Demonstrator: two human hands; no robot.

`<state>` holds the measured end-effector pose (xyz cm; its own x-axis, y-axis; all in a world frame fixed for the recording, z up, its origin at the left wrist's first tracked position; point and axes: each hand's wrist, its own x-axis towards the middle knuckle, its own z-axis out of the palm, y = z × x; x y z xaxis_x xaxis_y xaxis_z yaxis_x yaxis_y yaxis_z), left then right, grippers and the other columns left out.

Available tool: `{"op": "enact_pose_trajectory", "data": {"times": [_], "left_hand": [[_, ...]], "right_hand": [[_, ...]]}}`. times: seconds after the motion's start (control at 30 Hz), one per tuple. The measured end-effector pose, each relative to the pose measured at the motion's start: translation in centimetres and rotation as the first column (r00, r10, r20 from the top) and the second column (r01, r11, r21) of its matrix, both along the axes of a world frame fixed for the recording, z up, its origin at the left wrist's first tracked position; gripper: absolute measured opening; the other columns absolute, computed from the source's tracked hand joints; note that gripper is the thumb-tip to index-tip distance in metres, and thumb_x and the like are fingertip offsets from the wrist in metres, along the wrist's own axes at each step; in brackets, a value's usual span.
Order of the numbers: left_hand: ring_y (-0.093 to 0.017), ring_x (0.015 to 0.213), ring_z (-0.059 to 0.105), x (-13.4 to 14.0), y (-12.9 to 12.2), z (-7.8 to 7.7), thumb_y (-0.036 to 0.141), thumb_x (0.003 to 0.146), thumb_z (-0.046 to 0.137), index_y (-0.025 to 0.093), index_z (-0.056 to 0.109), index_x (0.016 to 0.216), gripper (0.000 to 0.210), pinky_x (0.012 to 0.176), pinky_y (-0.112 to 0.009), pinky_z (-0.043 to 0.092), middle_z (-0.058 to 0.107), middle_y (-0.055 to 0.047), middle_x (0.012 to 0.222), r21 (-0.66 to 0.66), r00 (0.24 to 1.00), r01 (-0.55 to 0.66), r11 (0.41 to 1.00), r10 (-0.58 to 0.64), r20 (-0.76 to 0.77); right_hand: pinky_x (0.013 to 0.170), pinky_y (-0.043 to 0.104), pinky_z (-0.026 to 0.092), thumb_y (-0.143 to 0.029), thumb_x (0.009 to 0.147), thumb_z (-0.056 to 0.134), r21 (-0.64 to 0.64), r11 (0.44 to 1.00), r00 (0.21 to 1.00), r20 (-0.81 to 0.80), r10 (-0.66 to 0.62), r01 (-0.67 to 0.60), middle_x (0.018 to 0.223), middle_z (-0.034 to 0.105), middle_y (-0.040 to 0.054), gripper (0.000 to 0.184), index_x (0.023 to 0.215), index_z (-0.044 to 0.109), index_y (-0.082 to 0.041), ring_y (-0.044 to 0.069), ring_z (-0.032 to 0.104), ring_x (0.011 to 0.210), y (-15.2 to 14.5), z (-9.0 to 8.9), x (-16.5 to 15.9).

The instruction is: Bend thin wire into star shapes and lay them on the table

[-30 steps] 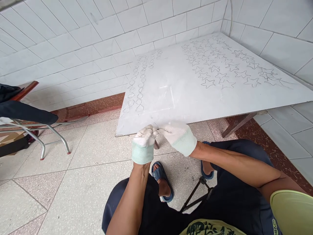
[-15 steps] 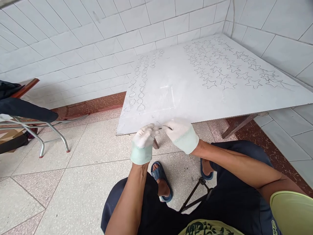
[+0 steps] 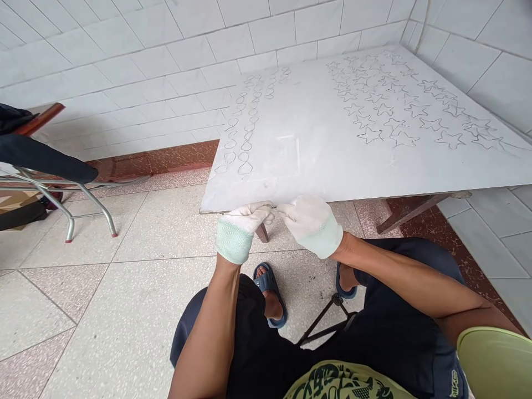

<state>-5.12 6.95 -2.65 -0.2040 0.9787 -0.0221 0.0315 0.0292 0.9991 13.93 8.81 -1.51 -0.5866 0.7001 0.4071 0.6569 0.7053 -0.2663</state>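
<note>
My left hand [image 3: 243, 223], in a white knit glove with a pale green cuff, is closed in a pinch at the near edge of the white board [image 3: 322, 160]. My right hand [image 3: 312, 224], gloved the same way, is pinched shut just to its right. Between the fingertips a short bit of thin dark wire [image 3: 274, 207] shows; the fingers cover the rest of it. On the board's left side lie several figure-eight wire shapes [image 3: 245, 164] in columns. Several star-shaped wire pieces [image 3: 369, 134] lie in rows on its right, some overlapping.
White tiled walls [image 3: 174, 72] meet behind the board. A wooden leg [image 3: 409, 213] supports it at the right. At far left, another person's dark-clad leg [image 3: 45, 158] is beside a metal-framed seat [image 3: 97, 213]. A dark metal stand [image 3: 322, 327] is between my feet.
The bent wire that showed between my hands is now mostly hidden by my fingers. My left hand has turned, its fingers pointing more to the right. The view has shifted slightly.
</note>
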Motion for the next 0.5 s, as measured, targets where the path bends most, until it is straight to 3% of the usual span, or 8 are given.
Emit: {"op": "enact_pose_trajectory", "data": {"times": [0.23,0.4,0.5], "left_hand": [[-0.017,0.064,0.063,0.8,0.0,-0.1,0.038,0.078,0.084,0.018,0.073,0.06,0.029,0.074,-0.033,0.058,0.068,-0.004,0.063,0.062,0.998,0.034,0.997,-0.037,0.052],[-0.017,0.062,0.061,1.5,-0.3,-0.4,0.038,0.08,0.082,0.018,0.073,0.061,0.028,0.068,-0.032,0.055,0.068,-0.004,0.064,0.091,0.995,-0.006,0.996,-0.003,0.099],[-0.016,0.061,0.06,2.0,-0.4,-0.3,0.039,0.079,0.083,0.018,0.074,0.063,0.028,0.073,-0.032,0.056,0.069,-0.004,0.064,0.094,0.993,-0.032,0.995,0.021,0.114]], "right_hand": [[0.071,0.037,0.032,-0.041,0.111,0.046,-0.066,0.998,0.999,-0.037,-0.021,0.019,0.076,0.072,0.0076,0.048,0.089,0.083,-0.02,0.021,0.058,0.072,0.4,0.1,-0.3],[0.073,0.034,0.034,-0.033,0.109,0.05,-0.108,0.992,0.994,-0.095,0.062,-0.072,0.081,0.075,0.0061,0.039,0.096,0.084,-0.021,0.019,0.06,0.075,1.0,-0.2,0.2],[0.073,0.034,0.033,-0.028,0.109,0.049,-0.129,0.985,0.99,-0.094,0.105,-0.117,0.082,0.075,0.0047,0.037,0.1,0.085,-0.023,0.019,0.059,0.075,1.1,-0.4,0.4]]}}
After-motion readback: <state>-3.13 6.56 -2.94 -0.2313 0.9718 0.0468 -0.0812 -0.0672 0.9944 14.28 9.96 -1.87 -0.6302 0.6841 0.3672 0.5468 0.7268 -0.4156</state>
